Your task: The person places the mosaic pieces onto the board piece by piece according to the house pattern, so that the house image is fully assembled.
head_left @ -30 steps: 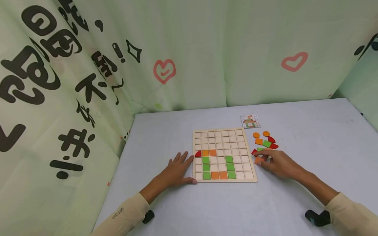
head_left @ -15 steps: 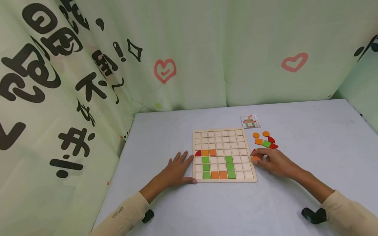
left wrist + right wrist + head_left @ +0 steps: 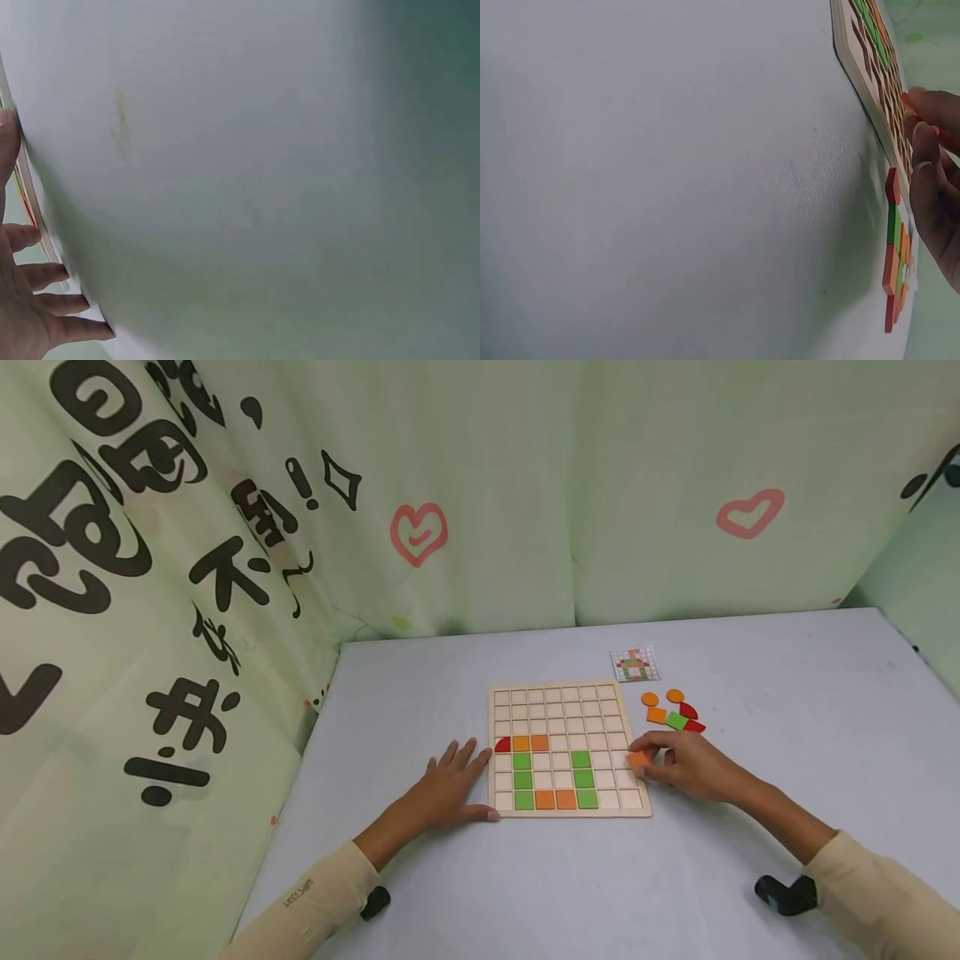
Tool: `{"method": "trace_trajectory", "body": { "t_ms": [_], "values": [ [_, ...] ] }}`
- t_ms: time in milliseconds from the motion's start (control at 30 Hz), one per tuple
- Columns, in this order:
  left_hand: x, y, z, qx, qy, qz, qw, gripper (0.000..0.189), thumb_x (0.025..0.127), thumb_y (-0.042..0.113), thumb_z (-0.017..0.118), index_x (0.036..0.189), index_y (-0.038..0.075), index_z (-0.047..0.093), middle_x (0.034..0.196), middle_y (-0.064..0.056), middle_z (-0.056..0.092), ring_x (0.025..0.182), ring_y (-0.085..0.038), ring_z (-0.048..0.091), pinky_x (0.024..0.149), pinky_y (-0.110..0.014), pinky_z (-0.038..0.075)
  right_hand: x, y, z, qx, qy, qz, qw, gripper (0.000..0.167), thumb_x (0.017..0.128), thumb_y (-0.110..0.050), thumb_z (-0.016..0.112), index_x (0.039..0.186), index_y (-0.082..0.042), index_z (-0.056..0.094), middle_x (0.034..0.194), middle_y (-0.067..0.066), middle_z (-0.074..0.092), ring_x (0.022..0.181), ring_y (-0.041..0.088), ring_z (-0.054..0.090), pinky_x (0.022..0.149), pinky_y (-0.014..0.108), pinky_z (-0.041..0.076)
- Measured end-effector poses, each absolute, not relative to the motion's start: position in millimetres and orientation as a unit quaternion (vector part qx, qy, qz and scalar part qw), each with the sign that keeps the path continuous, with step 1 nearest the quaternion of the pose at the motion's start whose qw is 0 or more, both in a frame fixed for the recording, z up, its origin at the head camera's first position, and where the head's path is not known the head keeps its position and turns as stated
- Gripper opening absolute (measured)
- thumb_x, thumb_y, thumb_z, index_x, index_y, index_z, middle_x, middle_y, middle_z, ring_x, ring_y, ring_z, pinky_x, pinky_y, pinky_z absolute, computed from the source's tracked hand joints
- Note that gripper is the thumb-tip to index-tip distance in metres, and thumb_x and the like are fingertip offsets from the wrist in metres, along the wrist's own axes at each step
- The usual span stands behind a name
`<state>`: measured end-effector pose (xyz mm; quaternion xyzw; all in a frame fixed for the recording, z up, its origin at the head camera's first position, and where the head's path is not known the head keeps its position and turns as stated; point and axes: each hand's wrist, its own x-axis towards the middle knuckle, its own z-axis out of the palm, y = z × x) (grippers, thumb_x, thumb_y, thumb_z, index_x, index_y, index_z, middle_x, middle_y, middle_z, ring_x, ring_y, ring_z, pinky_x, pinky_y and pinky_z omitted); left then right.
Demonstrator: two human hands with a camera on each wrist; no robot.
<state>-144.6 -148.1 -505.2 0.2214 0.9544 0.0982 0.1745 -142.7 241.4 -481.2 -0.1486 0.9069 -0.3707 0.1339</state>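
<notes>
A wooden grid board (image 3: 566, 723) lies on the table, with green squares in two columns, orange squares and one red quarter-circle set in its cells. My left hand (image 3: 450, 789) rests spread at its left edge, thumb by the near left corner; the left wrist view shows its fingers (image 3: 52, 304) stretched out along that edge. Between thumb and fingers my right hand (image 3: 690, 766) pinches an orange square tile (image 3: 638, 758), above the board's right edge. In the right wrist view, the pinching fingers (image 3: 926, 154) hide most of that tile.
A small printed pattern card (image 3: 635, 664) lies beyond the board's far right corner. Loose tiles lie right of the board: orange circles (image 3: 675, 696), an orange square (image 3: 656, 716), a green square (image 3: 677, 721) and red quarter-circles (image 3: 688, 712). A curtain (image 3: 495, 527) hangs behind the table.
My right hand has picked the orange square tile from beside the loose pieces and carried it left, over the board's right edge. The left hand stays at the board's left edge.
</notes>
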Motion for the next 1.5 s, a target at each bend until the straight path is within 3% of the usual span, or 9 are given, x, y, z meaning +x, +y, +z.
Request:
{"method": "trace_trajectory", "body": {
  "t_ms": [200,600,1000,1300,1500],
  "values": [
    [-145.1,-147.6,-503.9,0.221,0.955,0.100,0.172,0.102,0.080,0.068,0.070,0.161,0.023,0.026,0.167,-0.011,0.022,0.154,-0.042,0.017,0.113,-0.069,0.028,-146.6,235.6,-480.6,-0.149,0.906,-0.374,0.133,0.029,0.086,-0.012,0.078,0.114,-0.007,0.070,0.090,0.002,0.058,0.055,0.010,0.048,0.051,0.021,0.040],
    [-145.7,-147.4,-504.0,0.224,0.955,0.094,0.169,0.102,0.080,0.068,0.071,0.160,0.023,0.027,0.167,-0.012,0.023,0.153,-0.043,0.018,0.113,-0.068,0.028,-155.5,224.7,-478.0,-0.164,0.885,-0.406,0.159,0.037,0.090,-0.009,0.073,0.125,0.000,0.066,0.097,0.006,0.063,0.066,0.011,0.057,0.060,0.022,0.051],
    [-145.7,-147.5,-503.9,0.222,0.957,0.092,0.165,0.102,0.080,0.068,0.071,0.160,0.022,0.028,0.167,-0.012,0.024,0.153,-0.042,0.020,0.113,-0.068,0.029,-165.9,211.2,-480.7,-0.159,0.890,-0.401,0.149,0.031,0.089,-0.011,0.073,0.120,-0.006,0.069,0.095,0.003,0.062,0.055,0.009,0.046,0.055,0.021,0.041],
    [-145.2,-147.8,-503.4,0.224,0.957,0.087,0.162,0.102,0.080,0.069,0.070,0.160,0.023,0.028,0.166,-0.012,0.025,0.153,-0.042,0.020,0.112,-0.068,0.030,-175.8,192.3,-486.5,-0.167,0.889,-0.401,0.146,0.026,0.088,-0.010,0.074,0.114,-0.009,0.069,0.092,0.003,0.061,0.057,0.011,0.045,0.055,0.022,0.040],
    [-143.7,-146.5,-501.4,0.222,0.958,0.085,0.162,0.102,0.080,0.068,0.071,0.160,0.022,0.028,0.166,-0.012,0.025,0.153,-0.042,0.021,0.112,-0.068,0.030,-181.2,181.0,-487.9,-0.187,0.888,-0.396,0.138,0.025,0.088,-0.010,0.074,0.113,-0.009,0.070,0.091,0.002,0.063,0.068,0.015,0.050,0.059,0.022,0.042]
  ]
}}
